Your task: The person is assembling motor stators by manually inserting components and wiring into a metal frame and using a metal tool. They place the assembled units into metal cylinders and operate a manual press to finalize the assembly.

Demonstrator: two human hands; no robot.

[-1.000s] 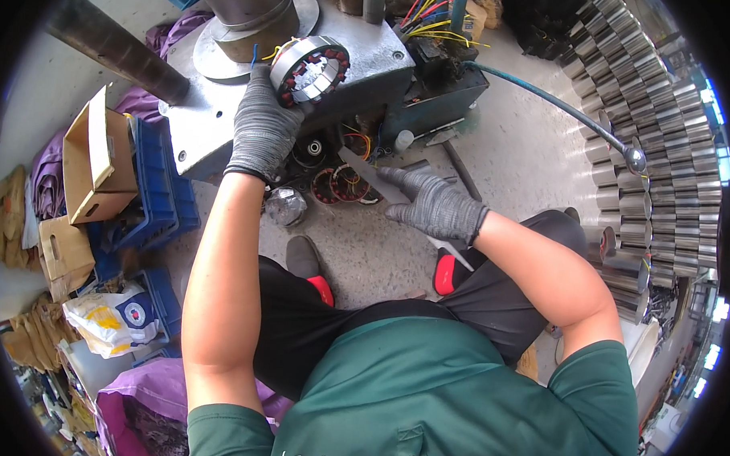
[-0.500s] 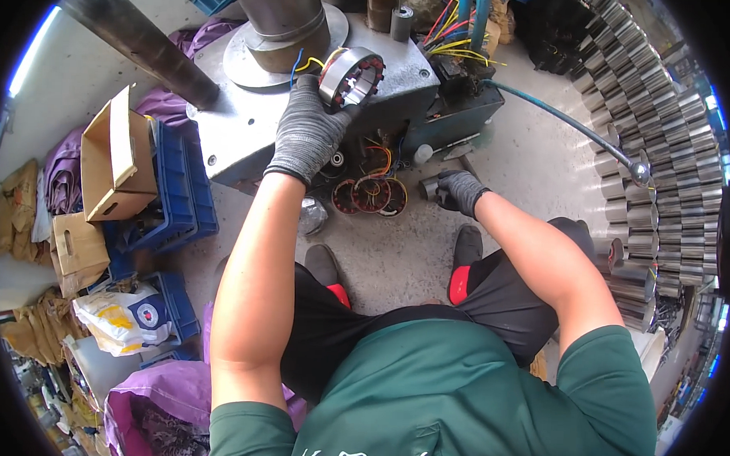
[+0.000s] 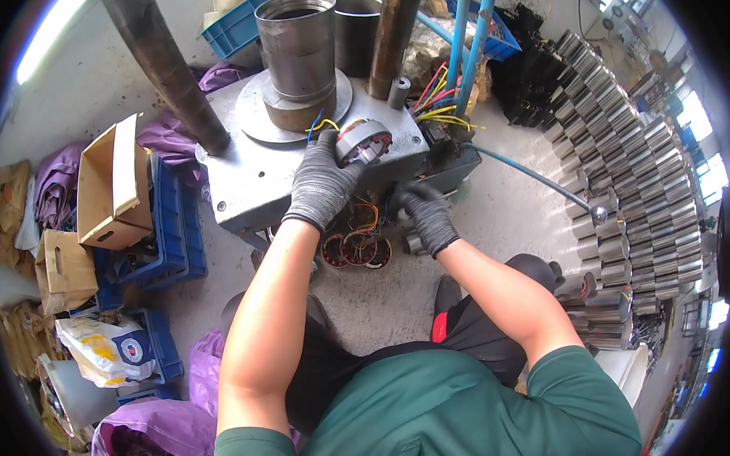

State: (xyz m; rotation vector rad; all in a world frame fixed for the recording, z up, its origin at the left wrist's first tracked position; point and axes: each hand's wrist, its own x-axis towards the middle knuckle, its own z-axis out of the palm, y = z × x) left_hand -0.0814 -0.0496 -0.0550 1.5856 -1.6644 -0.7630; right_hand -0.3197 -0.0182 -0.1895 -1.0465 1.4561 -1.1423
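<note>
My left hand (image 3: 325, 182), in a grey knit glove, grips a motor stator (image 3: 363, 135), a silver ring with dark red windings inside. Blue and yellow leads rise from its left side. The stator is tilted above the front edge of a metal press table (image 3: 245, 193). To its right, my gloved right hand (image 3: 426, 214) hangs in the air, its fingers smeared by motion, so I cannot make out whether they hold anything. Beneath that hand a short metal cylinder (image 3: 414, 244) lies on the floor. More wound stators (image 3: 359, 248) with coloured leads lie below the table edge.
A tall steel sleeve (image 3: 297, 49) stands on a round plate on the table, between thick posts (image 3: 165, 68). A lever with a ball end (image 3: 598, 214) reaches right, toward stacked metal cylinders (image 3: 636, 181). Blue crates (image 3: 176, 221) and cardboard boxes (image 3: 113, 191) stand left.
My right hand has left the short cylinder on the floor and moved up and left toward the stator. The stator has turned in my left hand. The view has tilted upward.
</note>
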